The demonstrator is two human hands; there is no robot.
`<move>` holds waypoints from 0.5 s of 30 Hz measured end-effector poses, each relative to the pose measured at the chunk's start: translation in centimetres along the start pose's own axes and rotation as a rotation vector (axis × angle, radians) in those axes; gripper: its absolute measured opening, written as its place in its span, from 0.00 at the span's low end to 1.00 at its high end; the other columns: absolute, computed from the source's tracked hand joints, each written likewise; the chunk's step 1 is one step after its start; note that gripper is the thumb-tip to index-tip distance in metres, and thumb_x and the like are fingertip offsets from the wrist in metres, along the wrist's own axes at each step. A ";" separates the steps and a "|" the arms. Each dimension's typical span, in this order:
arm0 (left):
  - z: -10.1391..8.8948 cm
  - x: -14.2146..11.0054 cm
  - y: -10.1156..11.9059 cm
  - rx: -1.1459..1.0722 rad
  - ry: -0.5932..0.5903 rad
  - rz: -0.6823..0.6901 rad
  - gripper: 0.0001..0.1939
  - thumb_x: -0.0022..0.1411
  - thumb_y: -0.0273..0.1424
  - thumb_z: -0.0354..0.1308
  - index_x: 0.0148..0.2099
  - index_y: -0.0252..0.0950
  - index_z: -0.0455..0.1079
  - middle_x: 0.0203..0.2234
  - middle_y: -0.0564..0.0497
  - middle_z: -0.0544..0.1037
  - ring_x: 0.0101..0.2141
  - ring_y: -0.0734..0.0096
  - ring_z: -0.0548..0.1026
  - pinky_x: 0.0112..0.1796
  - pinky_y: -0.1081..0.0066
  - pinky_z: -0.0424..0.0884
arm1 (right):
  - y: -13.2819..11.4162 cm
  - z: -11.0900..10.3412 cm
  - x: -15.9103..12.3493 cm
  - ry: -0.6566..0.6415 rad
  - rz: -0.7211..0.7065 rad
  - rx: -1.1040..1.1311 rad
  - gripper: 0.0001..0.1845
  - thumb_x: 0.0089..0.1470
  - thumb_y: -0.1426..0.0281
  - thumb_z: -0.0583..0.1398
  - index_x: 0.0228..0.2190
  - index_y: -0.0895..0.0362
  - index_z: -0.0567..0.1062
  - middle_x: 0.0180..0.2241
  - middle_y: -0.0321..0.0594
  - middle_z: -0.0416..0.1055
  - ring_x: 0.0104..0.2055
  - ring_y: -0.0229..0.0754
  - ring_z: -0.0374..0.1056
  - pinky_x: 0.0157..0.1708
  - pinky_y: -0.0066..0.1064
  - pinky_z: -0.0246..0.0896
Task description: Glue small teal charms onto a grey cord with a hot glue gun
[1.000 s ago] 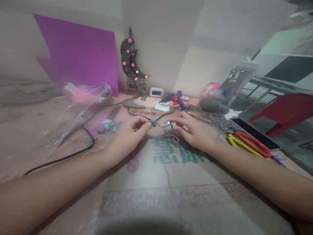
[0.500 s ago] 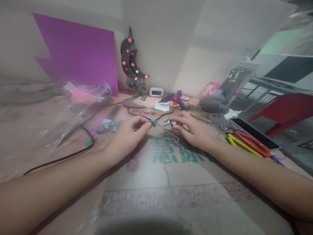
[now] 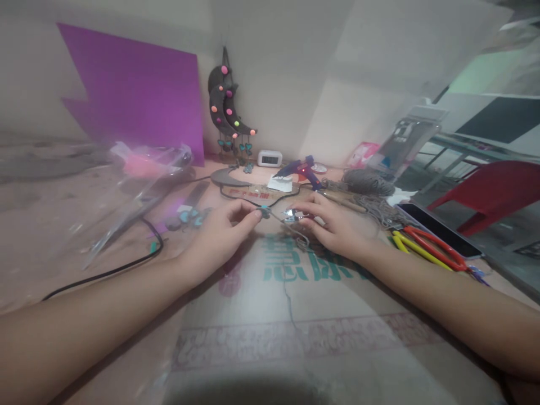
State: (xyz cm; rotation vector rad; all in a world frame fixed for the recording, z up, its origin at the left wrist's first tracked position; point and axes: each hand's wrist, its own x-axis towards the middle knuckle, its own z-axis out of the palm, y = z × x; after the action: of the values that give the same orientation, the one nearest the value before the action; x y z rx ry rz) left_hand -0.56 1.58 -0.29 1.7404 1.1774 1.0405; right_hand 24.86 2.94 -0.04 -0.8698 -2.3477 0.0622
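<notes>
My left hand (image 3: 236,228) is closed, pinching a small grey-and-turquoise charm (image 3: 264,211) between thumb and fingertips. From the charm a strand of grey yarn (image 3: 280,220) runs right and curls on the board below my hands. My right hand (image 3: 327,222) is wrapped round a small pair of thread snips (image 3: 291,215). Their shiny blades point left at the yarn, a short way from the charm. Whether the blades touch the yarn I cannot tell. Several turquoise-and-grey charms (image 3: 192,216) lie left of my left hand.
Behind my hands are a grey crescent (image 3: 230,178), a blue glue gun (image 3: 306,170) and a white clock (image 3: 270,158). Grey yarn (image 3: 367,181), a phone (image 3: 441,229) and red-handled scissors (image 3: 439,247) lie right. A black cable (image 3: 105,274) curves left. A crescent hanging (image 3: 223,107) is on the wall.
The snips' blades, plainly spread half a second ago, now look tilted and catch the light. My left hand and the charm stay in place.
</notes>
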 end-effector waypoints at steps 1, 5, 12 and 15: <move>0.0 0.0 0.0 0.001 0.002 0.002 0.13 0.65 0.42 0.55 0.38 0.37 0.70 0.28 0.54 0.75 0.22 0.74 0.66 0.27 0.72 0.62 | -0.1 0.0 0.0 -0.003 0.002 -0.006 0.15 0.64 0.70 0.54 0.51 0.53 0.72 0.41 0.43 0.66 0.42 0.44 0.66 0.43 0.40 0.65; -0.1 -0.1 0.0 0.000 -0.001 -0.010 0.13 0.66 0.42 0.55 0.38 0.38 0.70 0.29 0.54 0.75 0.23 0.74 0.67 0.27 0.72 0.62 | -0.6 -0.2 0.0 0.024 0.030 -0.071 0.17 0.64 0.71 0.53 0.52 0.52 0.72 0.40 0.44 0.65 0.43 0.46 0.65 0.43 0.41 0.65; 0.0 0.0 0.0 -0.001 0.002 0.004 0.13 0.65 0.42 0.55 0.38 0.37 0.70 0.32 0.52 0.76 0.26 0.72 0.68 0.28 0.72 0.61 | -0.7 -0.5 0.0 0.052 -0.017 -0.161 0.18 0.63 0.73 0.54 0.53 0.52 0.72 0.40 0.44 0.65 0.43 0.47 0.65 0.42 0.41 0.65; 0.0 0.0 0.0 -0.008 -0.003 0.006 0.13 0.66 0.42 0.54 0.38 0.37 0.70 0.34 0.51 0.77 0.26 0.72 0.68 0.28 0.71 0.61 | -0.6 -0.5 -0.1 0.055 -0.036 -0.190 0.19 0.63 0.74 0.54 0.53 0.51 0.72 0.40 0.44 0.65 0.43 0.47 0.65 0.41 0.42 0.65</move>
State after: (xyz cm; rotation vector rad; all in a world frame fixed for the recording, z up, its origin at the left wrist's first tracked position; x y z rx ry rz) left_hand -0.59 1.58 -0.29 1.7398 1.1649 1.0447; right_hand 24.85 2.40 0.46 -0.9071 -2.3434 -0.1998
